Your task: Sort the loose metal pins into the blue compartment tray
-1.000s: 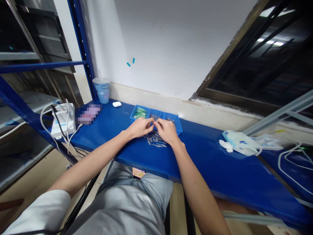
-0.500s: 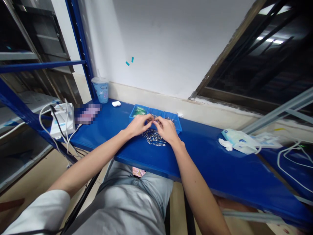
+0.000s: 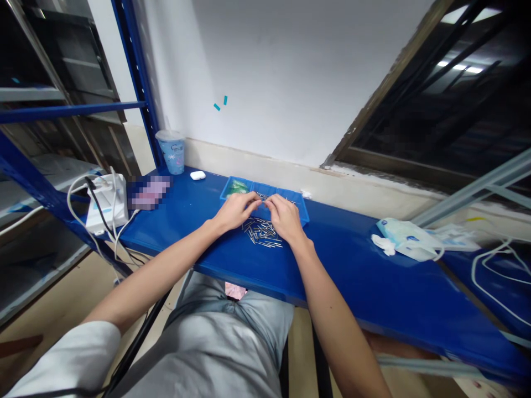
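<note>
My left hand [image 3: 239, 210] and my right hand [image 3: 285, 214] face each other over the blue bins, fingertips pinched and a small gap apart. Whatever sits between the fingers is too small to make out. Below them a loose pile of thin metal pins [image 3: 264, 235] lies on the blue tabletop [image 3: 340, 260]. Just behind the hands stands a row of blue plastic bins [image 3: 305, 213]. Green items in clear wrapping [image 3: 237, 188] fill the left bin, and more thin metal pieces show in the other bins, partly hidden by my hands.
At the back left are a patterned cup [image 3: 172, 152] and a white earbud case [image 3: 198, 175]. A power strip [image 3: 108, 204] with cables and a pixelated phone-like item [image 3: 151, 192] lie left. To the right rests a tissue pack [image 3: 409, 239]. A wall closes off the back.
My fingertips, close together before, have drawn slightly apart, the right hand shifting a little to the right. The pile and the bins look the same.
</note>
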`<state>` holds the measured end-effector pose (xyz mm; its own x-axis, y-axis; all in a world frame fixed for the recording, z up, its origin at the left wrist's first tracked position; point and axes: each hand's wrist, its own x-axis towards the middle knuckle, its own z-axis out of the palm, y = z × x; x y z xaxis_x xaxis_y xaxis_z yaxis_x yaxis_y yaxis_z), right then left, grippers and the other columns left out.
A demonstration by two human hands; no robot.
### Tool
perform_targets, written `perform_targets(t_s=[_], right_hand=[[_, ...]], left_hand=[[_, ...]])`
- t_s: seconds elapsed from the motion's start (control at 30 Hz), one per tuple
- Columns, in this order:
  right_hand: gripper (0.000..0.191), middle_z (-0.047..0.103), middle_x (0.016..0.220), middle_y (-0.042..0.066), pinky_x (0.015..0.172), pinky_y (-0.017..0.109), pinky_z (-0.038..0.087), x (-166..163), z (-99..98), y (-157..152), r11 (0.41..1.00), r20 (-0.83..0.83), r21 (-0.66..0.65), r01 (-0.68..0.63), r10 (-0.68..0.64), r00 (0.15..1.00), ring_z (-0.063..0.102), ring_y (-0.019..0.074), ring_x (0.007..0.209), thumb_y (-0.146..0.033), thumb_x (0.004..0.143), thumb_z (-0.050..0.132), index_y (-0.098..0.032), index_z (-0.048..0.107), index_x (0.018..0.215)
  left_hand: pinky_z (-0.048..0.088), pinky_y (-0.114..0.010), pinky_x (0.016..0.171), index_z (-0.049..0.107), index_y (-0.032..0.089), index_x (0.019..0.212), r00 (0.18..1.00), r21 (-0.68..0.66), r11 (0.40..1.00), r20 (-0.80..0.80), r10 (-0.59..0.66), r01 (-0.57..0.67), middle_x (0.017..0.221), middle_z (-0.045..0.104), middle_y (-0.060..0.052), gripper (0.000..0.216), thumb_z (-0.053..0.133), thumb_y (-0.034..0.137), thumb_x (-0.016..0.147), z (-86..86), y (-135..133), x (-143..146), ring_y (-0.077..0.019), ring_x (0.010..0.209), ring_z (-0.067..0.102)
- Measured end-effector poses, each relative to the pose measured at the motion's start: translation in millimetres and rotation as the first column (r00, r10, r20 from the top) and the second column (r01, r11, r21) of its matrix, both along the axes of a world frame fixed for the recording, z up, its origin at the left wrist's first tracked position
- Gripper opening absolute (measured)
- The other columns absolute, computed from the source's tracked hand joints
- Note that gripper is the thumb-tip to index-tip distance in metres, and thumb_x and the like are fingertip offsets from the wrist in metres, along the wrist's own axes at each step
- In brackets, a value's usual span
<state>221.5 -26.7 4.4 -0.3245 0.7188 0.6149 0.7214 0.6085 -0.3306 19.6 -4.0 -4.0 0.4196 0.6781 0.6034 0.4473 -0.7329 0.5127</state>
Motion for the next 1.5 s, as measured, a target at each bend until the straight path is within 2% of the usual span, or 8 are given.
perform_targets(t_s=[0.3,0.47,0.73,0.93,1.1,1.3,1.4,1.5], right_hand=[[0.019,0.071,0.098,0.007,0.083,0.035,0.049,2.7,2.4,2.3,0.994,-0.169,0.108,-0.003,0.022,0.985,0.067,0.0227,0.091,-0.027,0.105,0.054,-0.023,0.069,0.095],[0.015,0.068,0.101,0.007,0.083,0.035,0.050,3.7,0.7,3.6,0.991,-0.180,0.131,-0.029,0.053,0.982,0.067,0.0229,0.093,-0.023,0.103,0.054,-0.023,0.067,0.096],[0.024,0.069,0.093,0.006,0.080,0.033,0.044,-0.3,-2.5,1.7,0.998,-0.049,0.000,-0.060,0.060,0.997,0.065,0.0228,0.087,-0.031,0.107,0.046,-0.023,0.062,0.091],[0.043,0.064,0.069,0.003,0.069,0.032,0.037,-3.0,-4.1,2.7,0.993,-0.021,-0.110,0.037,-0.040,0.999,0.060,0.0210,0.068,-0.043,0.109,0.043,-0.024,0.052,0.070],[0.033,0.072,0.083,0.005,0.077,0.032,0.044,-2.9,3.6,1.5,1.000,-0.134,-0.027,-0.001,-0.002,0.991,0.067,0.0219,0.081,-0.035,0.107,0.046,-0.023,0.062,0.080],[0.026,0.075,0.096,0.007,0.084,0.036,0.052,1.4,9.6,-2.3,0.993,-0.178,0.110,0.030,-0.010,0.984,0.070,0.0231,0.091,-0.033,0.107,0.049,-0.024,0.067,0.090],[0.032,0.071,0.091,0.008,0.082,0.037,0.053,9.1,11.2,-4.2,0.956,-0.205,0.247,0.160,-0.110,0.973,0.068,0.0230,0.087,-0.037,0.109,0.043,-0.024,0.064,0.089],[0.038,0.064,0.085,0.009,0.079,0.038,0.051,18.9,14.7,-7.1,0.842,-0.351,0.362,0.399,-0.273,0.896,0.065,0.0237,0.082,-0.043,0.111,0.037,-0.024,0.061,0.089]], left_hand=[[0.046,-0.029,0.074,0.069,0.017,0.097,0.999,0.006,1.000,0.029,0.015,-0.015,0.089,0.075,-0.005,0.024,0.052,0.029,0.108,5.3,-1.1,-2.8,-0.0170,0.078,0.066],[0.048,-0.031,0.078,0.068,0.018,0.100,1.000,0.051,0.998,-0.017,0.026,-0.025,0.091,0.073,-0.005,0.024,0.049,0.030,0.108,2.1,0.7,-3.1,-0.0188,0.082,0.065],[0.049,-0.033,0.081,0.066,0.018,0.106,0.982,0.131,0.991,-0.189,-0.001,0.026,0.097,0.072,-0.008,0.026,0.043,0.031,0.110,-2.8,0.5,-1.8,-0.0213,0.089,0.066],[0.051,-0.032,0.082,0.068,0.019,0.105,0.983,0.150,0.988,-0.181,-0.012,0.040,0.097,0.073,-0.007,0.027,0.045,0.031,0.110,-3.0,0.3,-0.6,-0.0206,0.089,0.067],[0.051,-0.032,0.081,0.071,0.020,0.101,0.994,0.128,0.988,-0.063,0.093,-0.084,0.098,0.076,-0.005,0.026,0.050,0.034,0.109,2.4,-2.7,-0.7,-0.0191,0.087,0.068],[0.052,-0.034,0.086,0.072,0.019,0.102,0.995,0.129,0.987,0.001,0.097,-0.096,0.099,0.077,-0.007,0.028,0.050,0.034,0.109,7.8,-7.3,-0.8,-0.0195,0.089,0.068],[0.053,-0.034,0.086,0.072,0.019,0.101,0.995,0.150,0.984,0.014,0.097,-0.098,0.096,0.076,-0.007,0.028,0.049,0.033,0.108,10.0,-7.5,-4.0,-0.0193,0.086,0.068],[0.051,-0.033,0.078,0.075,0.018,0.103,0.994,0.089,0.994,-0.085,0.072,-0.064,0.082,0.074,-0.006,0.030,0.050,0.033,0.106,12.3,-5.9,-9.0,-0.0183,0.074,0.066]])
